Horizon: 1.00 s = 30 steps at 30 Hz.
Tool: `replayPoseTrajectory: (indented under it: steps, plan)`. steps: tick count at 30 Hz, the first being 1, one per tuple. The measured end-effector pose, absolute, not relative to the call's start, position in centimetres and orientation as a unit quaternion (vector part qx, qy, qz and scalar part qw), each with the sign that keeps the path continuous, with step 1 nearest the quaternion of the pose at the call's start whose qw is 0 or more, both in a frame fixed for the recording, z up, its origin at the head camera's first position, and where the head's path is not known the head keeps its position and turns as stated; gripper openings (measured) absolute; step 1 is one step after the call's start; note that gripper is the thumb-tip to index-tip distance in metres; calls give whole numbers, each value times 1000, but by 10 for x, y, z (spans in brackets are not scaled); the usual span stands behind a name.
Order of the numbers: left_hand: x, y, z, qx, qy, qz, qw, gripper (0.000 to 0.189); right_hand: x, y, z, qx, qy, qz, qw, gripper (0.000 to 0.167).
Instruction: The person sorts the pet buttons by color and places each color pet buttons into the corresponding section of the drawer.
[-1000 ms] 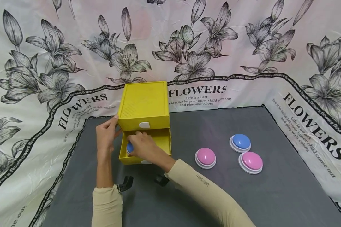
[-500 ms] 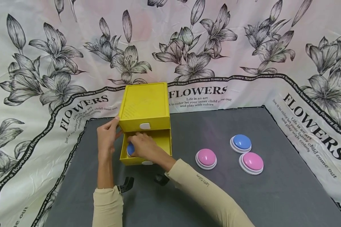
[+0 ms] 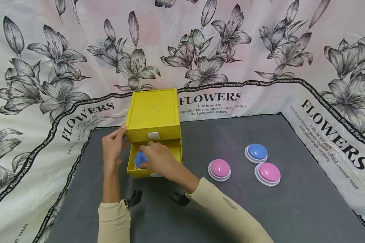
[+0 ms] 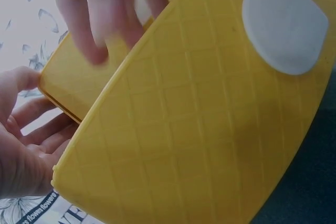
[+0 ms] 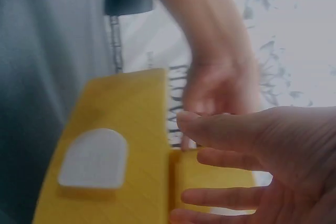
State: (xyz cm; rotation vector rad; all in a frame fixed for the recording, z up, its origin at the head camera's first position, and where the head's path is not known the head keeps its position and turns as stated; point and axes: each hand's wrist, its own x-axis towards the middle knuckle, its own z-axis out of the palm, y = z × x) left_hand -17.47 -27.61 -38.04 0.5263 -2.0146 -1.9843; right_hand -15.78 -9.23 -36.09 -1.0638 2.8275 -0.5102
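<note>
The left hand (image 3: 112,148) grasps the yellow box (image 3: 153,111) at its eight o'clock corner. The right hand (image 3: 161,160), released, fingers loosely extended, is in the pulled-out drawer (image 3: 135,173), just beside the blue button (image 3: 140,159) at nine o'clock. Three buttons (image 3: 219,168) sit on the counter (image 3: 228,209), toward four o'clock.

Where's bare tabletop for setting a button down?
Table is bare right of the right pink button, and behind the left pink button, between yellow box and blue table button. The open drawer is crowded: right hand and blue drawer button.
</note>
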Motion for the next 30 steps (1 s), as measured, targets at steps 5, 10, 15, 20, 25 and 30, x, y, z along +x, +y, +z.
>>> replayPoseTrajectory:
  steps: [5,10,15,20,25,30]
  plan:
    - [-175,-276,-380,185,-694,-683,132,48,-147,-66,-345,-332,923,-193,28,50]
    - [-174,-277,-380,188,-691,-685,132,47,-140,-36,-341,-305,927,-216,14,49]
    - [-174,-276,-380,185,-693,-684,133,48,-138,-8,-342,-274,933,-232,-13,50]
    - [-175,-276,-379,184,-696,-682,132,47,-144,19,-344,-233,945,-230,-26,50]
    - [-174,-277,-379,184,-695,-683,131,47,-158,45,-349,-190,955,-227,-22,51]
    - [-174,-278,-379,182,-696,-683,125,48,-173,76,-360,-146,964,-223,-16,53]
